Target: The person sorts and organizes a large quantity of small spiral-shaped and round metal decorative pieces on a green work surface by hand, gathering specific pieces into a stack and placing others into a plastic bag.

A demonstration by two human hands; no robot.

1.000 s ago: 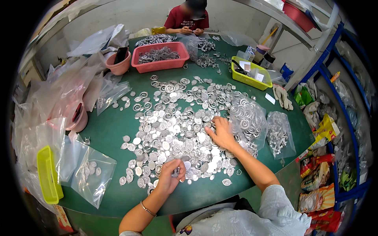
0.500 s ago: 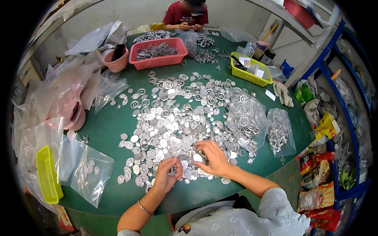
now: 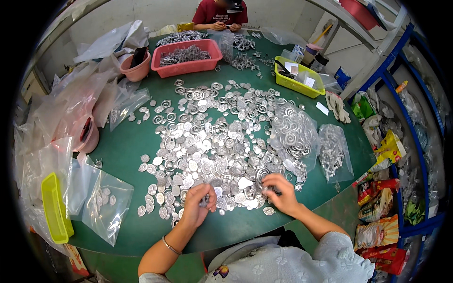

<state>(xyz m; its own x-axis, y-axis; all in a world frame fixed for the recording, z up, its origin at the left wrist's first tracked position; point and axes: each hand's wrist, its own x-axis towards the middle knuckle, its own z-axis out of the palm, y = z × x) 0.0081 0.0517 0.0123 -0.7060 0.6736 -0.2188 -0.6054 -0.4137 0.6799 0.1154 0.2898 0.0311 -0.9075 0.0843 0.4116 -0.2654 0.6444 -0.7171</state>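
Note:
A wide heap of silver metal medallions [image 3: 207, 155], mostly oval and round with some spirals, spreads over the green table [image 3: 122, 160]. At the heap's near edge, my left hand [image 3: 198, 203] is closed around small grey metal pieces [image 3: 204, 201], which show partly between the fingers. My right hand [image 3: 282, 194] is at the near right edge of the heap, its fingers curled over a dark grey metal piece [image 3: 275, 190] whose shape is mostly hidden. A spiral piece [image 3: 262, 175] lies beside its fingertips.
Bags of metal rings [image 3: 295, 132] and small fittings [image 3: 332, 153] lie right. A flat bag with medallions [image 3: 104, 203] and a yellow-green basket [image 3: 56, 207] are left. Farther back are a pink tray [image 3: 188, 59], a yellow basket [image 3: 299, 80] and a person [image 3: 219, 16] handling something small.
My right hand has moved right and toward me, away from the middle of the heap, and its fingers have curled in. My left hand remains closed at nearly the same place.

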